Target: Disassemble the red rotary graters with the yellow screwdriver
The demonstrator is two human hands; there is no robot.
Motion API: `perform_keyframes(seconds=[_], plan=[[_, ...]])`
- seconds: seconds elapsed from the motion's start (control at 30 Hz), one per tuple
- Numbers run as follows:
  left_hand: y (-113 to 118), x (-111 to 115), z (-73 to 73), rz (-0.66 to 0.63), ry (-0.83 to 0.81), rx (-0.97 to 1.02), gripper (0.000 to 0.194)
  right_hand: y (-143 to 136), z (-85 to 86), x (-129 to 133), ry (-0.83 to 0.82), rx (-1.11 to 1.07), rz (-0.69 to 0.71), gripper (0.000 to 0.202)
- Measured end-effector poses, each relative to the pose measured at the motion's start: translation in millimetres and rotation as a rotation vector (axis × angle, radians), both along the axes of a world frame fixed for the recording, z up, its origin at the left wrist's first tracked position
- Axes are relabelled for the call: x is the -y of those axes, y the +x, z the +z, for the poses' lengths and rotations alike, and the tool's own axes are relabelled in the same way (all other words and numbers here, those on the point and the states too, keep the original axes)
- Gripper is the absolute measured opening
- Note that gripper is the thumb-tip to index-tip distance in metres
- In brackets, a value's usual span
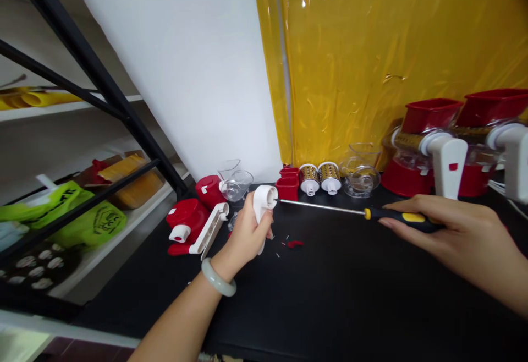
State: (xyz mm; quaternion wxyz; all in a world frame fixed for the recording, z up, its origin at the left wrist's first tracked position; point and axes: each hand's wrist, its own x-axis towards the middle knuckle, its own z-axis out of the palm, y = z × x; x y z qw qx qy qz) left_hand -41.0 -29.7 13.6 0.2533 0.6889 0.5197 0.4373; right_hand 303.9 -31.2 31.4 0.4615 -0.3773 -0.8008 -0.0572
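Observation:
My left hand grips a white plastic handle part upright above the black table. My right hand holds a long screwdriver by its black and yellow grip. The metal shaft lies nearly level, and its tip meets the round open end of the white part. A pale bangle sits on my left wrist. Small red scraps lie on the table just below the part.
A red and white base with a crank and a clear funnel lie to the left. Red cups, two metal drums and a clear bowl stand behind. Two assembled red grinders stand at right. Shelves are at left.

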Motion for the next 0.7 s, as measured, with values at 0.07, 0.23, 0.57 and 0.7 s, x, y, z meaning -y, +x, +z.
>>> perform_keyframes(seconds=[0.07,0.23,0.57,0.7], plan=[[0.0,0.2,-1.6,0.003,0.0,-0.002,0.022,0.3,-0.8,-0.2,-0.002,0.006,0.002,0.025],[0.4,1.0,-0.5,0.035,0.008,-0.052,0.028,-0.5,-3.9,0.5,-0.036,-0.021,0.01,0.026],[0.7,1.4,-6.7,0.151,0.106,-0.173,0.041,-3.4,-10.4,-18.5,-1.007,-0.954,0.186,0.038],[6.5,5.3,-11.1,0.127,0.103,-0.142,0.04,-1.5,-15.0,-20.4,-1.101,-0.852,0.066,0.057]])
